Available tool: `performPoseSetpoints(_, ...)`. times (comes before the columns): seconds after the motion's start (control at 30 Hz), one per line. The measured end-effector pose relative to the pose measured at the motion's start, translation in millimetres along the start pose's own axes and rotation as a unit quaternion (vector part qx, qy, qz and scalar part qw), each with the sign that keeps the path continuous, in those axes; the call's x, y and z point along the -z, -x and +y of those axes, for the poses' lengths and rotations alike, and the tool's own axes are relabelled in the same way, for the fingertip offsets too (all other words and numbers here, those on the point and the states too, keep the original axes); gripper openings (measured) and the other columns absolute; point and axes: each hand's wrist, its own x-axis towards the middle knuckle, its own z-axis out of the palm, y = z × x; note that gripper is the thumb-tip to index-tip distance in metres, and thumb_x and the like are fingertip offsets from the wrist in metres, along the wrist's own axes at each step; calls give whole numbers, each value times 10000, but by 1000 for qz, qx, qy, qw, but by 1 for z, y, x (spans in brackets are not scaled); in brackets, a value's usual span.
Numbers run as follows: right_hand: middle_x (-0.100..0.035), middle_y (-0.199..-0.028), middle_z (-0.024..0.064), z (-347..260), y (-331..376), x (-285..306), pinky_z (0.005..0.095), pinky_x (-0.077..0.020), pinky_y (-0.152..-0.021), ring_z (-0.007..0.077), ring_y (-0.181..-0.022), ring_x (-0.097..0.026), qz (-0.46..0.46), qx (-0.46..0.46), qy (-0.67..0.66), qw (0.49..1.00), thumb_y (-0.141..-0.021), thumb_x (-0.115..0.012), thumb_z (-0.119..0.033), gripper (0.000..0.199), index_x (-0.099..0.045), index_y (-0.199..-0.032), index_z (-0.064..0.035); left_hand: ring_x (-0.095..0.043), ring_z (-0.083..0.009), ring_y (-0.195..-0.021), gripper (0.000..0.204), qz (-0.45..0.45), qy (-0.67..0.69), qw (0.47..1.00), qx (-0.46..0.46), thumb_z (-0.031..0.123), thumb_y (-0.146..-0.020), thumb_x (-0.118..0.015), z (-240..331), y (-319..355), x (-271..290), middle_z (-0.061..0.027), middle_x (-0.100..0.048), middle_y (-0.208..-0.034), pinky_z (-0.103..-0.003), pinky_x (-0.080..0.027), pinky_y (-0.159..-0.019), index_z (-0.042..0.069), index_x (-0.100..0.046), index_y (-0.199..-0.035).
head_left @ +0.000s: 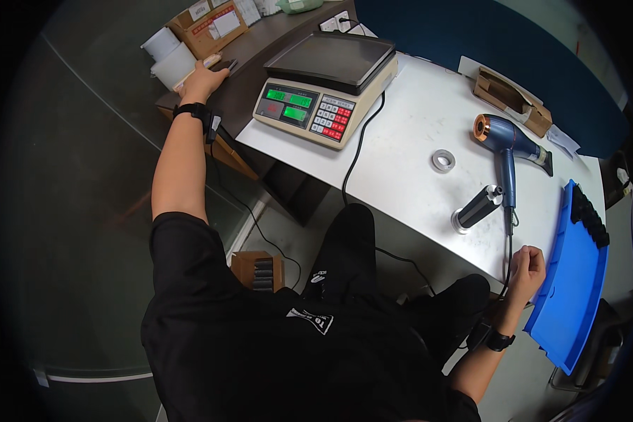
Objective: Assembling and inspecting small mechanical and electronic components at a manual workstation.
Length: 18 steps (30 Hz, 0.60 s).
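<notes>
At the far left, my left hand [202,81] reaches to the dark side desk. Its fingers bend around the edge of something pale and flat that the hand partly hides. White rolls [174,65] stand just beyond it, and a small dark object [227,66] lies by its thumb. My right hand [529,271] is at the front edge of the white table, fingers curled in loosely, with nothing visible in them. Close to it are the blue tray [566,302] and the cable of a blue hair dryer [505,144]. A black cylinder with a silver top [480,209] stands farther in.
A weighing scale [323,91] with lit green displays occupies the table's left part. A roll of clear tape [443,160] and an open cardboard box [511,98] lie farther right. Black parts [589,216] line the tray's far side. A box of dark cylinders [259,273] sits below.
</notes>
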Motion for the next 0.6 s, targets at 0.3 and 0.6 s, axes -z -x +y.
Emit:
performPoseSetpoints(0.3, -503, -692, -37, -2, 1, -1, 183, -259, -484, 18, -561, -403, -9, -6, -13, 1000, -987, -624, -127, 140, -570, -888, -44, -564, -353, -1274, 1102, -26, 44, 997, -66, 452, -590, -847, -45, 12, 15, -257, -564, -1381, -368, -446, -1059, -45, -402, -1467)
performPoseSetpoints(0.6, -500, -699, -44, 1, 1, -1, 177, -261, -492, 15, -569, -404, 1, -20, -5, 1000, -987, -627, -134, 154, -566, -869, -57, -590, -331, -1240, 1099, -49, 101, 992, -65, 412, -562, -846, -61, 43, 40, -277, -574, -1356, -367, -474, -1026, -28, -408, -1469)
